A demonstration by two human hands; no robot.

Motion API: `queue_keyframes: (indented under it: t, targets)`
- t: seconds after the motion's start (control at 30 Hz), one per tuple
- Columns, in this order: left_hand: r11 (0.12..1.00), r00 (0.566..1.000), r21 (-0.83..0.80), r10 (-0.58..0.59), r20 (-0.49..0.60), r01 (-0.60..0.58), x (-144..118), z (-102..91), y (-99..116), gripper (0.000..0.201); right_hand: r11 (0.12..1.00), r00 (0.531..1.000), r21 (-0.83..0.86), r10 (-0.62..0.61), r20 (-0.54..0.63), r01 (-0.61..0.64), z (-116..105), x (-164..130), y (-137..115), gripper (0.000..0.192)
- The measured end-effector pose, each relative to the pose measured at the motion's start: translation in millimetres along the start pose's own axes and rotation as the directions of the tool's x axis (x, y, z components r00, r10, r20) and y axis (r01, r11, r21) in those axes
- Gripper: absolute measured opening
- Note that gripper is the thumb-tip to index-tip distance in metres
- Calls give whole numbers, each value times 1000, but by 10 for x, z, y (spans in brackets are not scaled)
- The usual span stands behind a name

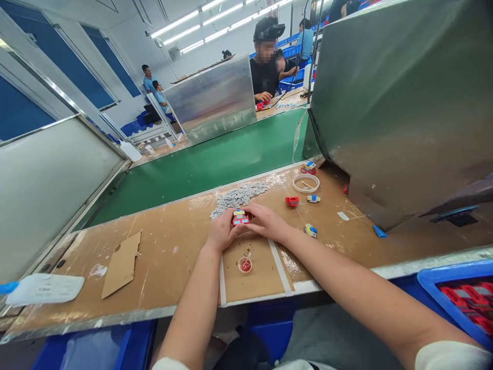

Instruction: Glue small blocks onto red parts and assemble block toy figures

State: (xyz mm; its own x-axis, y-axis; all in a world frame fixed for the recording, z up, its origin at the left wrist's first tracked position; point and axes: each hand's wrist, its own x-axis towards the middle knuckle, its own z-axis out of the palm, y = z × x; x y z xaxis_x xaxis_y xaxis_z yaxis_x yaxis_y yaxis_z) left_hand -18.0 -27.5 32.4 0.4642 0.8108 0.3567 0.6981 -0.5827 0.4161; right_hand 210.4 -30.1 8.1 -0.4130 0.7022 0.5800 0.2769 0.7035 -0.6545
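Note:
My left hand (pixel 220 234) and my right hand (pixel 266 222) meet over the brown worktop (pixel 169 257) and together pinch a small red toy car (pixel 241 220) with a yellow and blue piece on top. Just beyond the car lies a heap of small grey flat pieces (pixel 239 195). In front of my hands, on a taped cardboard square, stands a little white cup of red paste (pixel 245 265) with a stick in it.
A roll of clear tape (pixel 306 183), a red part (pixel 291 201) and several small toy pieces lie to the right. A big metal housing (pixel 400 103) rises at right, a green conveyor belt (pixel 215 159) behind. A cardboard scrap (pixel 122 263) lies left. Blue bins sit below. Other people work across the belt.

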Motion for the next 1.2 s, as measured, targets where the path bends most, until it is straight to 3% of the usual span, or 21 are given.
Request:
queue_keyframes:
  t: [0.13, 0.3, 0.5, 0.63, 0.8, 1.2]
  targets:
    - [978, 982, 158, 152, -116, -133, -2, 15, -53, 82, 998, 998, 22, -51, 26, 50, 16, 4, -60, 36]
    - [974, 970, 136, 200, -139, -181, -30, -21, -30, 80, 980, 986, -129, -143, 82, 153, -19, 27, -87, 42]
    - [964, 954, 82, 264, -143, -254, -19, -53, 58, 78, 920, 970, -328, -165, 176, 216, -55, 58, -144, 48]
    - [962, 955, -25, 268, -124, -273, -2, -62, 82, 78, 915, 961, -312, -208, 180, 257, -51, 68, -163, 47]
    - [965, 973, -123, 231, -21, -232, 8, -78, 90, 80, 914, 957, -294, -240, 161, 279, -69, 47, -165, 49]
    - [966, 986, -210, 162, 39, -151, 23, -53, 102, 78, 932, 965, -281, -178, 194, 228, -65, 5, -118, 49]
